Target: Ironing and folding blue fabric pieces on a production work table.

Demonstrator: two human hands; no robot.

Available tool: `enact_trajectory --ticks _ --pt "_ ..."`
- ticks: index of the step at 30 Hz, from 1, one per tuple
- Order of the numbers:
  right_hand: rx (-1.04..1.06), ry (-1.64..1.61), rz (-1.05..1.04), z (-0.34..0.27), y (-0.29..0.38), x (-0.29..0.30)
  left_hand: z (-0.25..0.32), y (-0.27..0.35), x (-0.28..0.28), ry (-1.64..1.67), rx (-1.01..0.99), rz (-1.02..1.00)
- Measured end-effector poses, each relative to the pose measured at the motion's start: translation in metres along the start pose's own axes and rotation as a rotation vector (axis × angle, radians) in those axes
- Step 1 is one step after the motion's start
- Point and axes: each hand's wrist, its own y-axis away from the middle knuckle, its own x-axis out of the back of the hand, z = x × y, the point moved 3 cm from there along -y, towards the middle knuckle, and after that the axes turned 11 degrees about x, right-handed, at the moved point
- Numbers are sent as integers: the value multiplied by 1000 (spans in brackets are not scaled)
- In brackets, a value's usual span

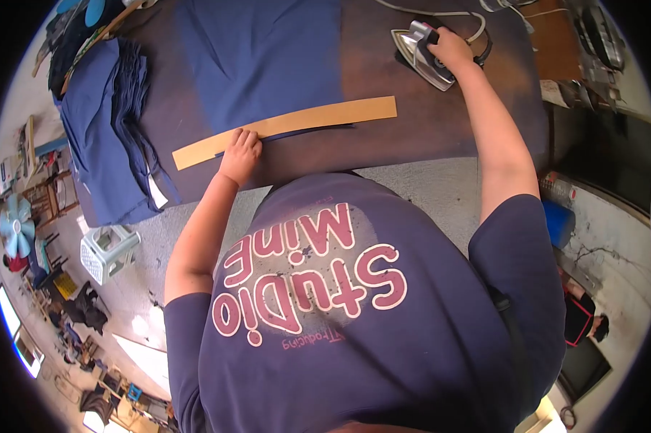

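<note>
My right hand [453,50] is wrapped around the handle of a steam iron [424,55]. The iron sits on the right of the ironing table, apart from the cloth, on a dark rest mostly hidden beneath it. My left hand [242,153] has its fingers bent over the near edge of a long tan cardboard strip [325,115]; the thumb is hidden. Under that strip lies the near end of a blue fabric panel [266,59], spread flat. A narrow dark-blue edge of fabric [309,131] shows along the strip's near side.
A stack of blue fabric pieces [101,130] hangs over the left side of the brown-covered table [412,138]. The iron's hose [480,24] runs back across the table. On the floor at left are a plastic stool [109,253] and a fan [17,226]. Another person [580,314] is at far right.
</note>
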Motion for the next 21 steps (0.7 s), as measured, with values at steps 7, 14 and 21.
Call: enact_trajectory --ticks 7,14,21 --pt "1036 -315 376 -182 86 -38 -1 0 0 64 13 50" --pt "1119 -354 241 -224 133 -124 -7 -3 -3 116 9 91" --pt "1097 -332 298 -225 126 -128 3 -20 20 280 -8 118"
